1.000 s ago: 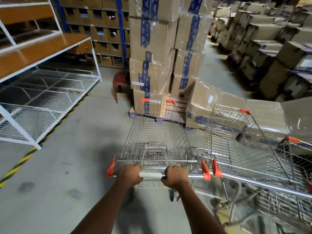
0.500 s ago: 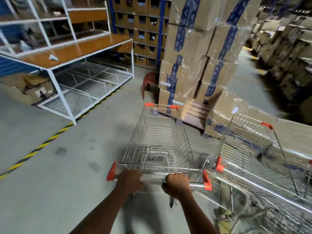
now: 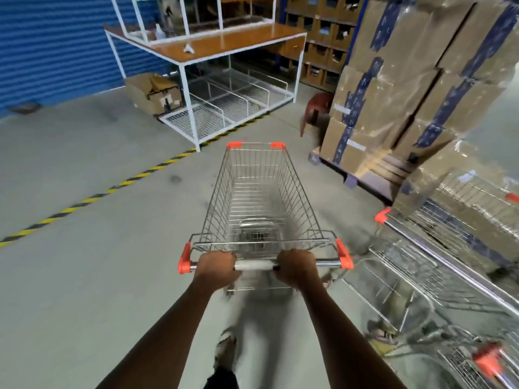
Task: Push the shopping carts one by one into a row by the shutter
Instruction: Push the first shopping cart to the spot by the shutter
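Both hands, left (image 3: 216, 269) and right (image 3: 297, 268), grip the handle of the cart (image 3: 259, 203). In the last second it has swung left, away from the other carts (image 3: 438, 265), bringing the blue shutter (image 3: 53, 46) into view, well ahead across open floor (image 3: 84, 276).

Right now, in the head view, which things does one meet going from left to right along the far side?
Blue shutter → open cardboard box → white-framed workbench → red stool → wrapped stack of cartons.
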### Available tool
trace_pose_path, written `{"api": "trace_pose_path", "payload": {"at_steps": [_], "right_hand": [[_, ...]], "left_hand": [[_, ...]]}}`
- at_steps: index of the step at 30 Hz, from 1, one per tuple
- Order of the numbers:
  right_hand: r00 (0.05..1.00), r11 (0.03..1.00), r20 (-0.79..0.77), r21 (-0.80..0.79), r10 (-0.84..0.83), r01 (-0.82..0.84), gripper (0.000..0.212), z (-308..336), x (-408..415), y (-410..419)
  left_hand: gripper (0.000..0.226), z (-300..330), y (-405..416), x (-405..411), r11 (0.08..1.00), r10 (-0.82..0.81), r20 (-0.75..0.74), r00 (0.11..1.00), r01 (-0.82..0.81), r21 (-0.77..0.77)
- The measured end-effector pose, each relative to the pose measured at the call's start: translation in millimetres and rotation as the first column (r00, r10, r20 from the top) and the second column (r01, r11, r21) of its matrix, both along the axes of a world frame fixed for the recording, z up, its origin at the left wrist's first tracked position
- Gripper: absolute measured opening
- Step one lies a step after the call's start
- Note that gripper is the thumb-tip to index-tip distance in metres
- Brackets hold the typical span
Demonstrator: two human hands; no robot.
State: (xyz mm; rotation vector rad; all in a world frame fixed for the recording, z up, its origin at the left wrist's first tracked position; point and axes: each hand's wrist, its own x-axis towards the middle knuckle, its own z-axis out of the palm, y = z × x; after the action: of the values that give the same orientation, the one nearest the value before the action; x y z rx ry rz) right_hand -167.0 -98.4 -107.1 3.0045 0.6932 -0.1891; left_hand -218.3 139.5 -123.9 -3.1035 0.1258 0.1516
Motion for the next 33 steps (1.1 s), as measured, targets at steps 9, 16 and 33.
{"api": "trace_pose_path", "payload": {"at_steps": [9, 16, 33], "right_hand": [[0.974, 0.974, -0.029, 0.044, 0.225, -0.223, 0.045, 10, -119, 2], [0.942, 0.944, -0.057, -0.012, 0.329, -0.331, 0.039, 9, -223, 4], [0.727, 0.728, -0.020, 0.004, 0.686, -0.686, 0.032, -1, -429, -24]], "left_hand": [[0.038, 10, -17, -170, 0.978, 0.206, -0.072, 0.976, -0.208, -0.021], [0.041, 10, -38, -306, 0.933, 0.360, -0.045, 0.932, -0.360, 0.012], [0.039, 9, -138, -577, 0.735, 0.678, -0.059, 0.733, -0.678, 0.013]]}}
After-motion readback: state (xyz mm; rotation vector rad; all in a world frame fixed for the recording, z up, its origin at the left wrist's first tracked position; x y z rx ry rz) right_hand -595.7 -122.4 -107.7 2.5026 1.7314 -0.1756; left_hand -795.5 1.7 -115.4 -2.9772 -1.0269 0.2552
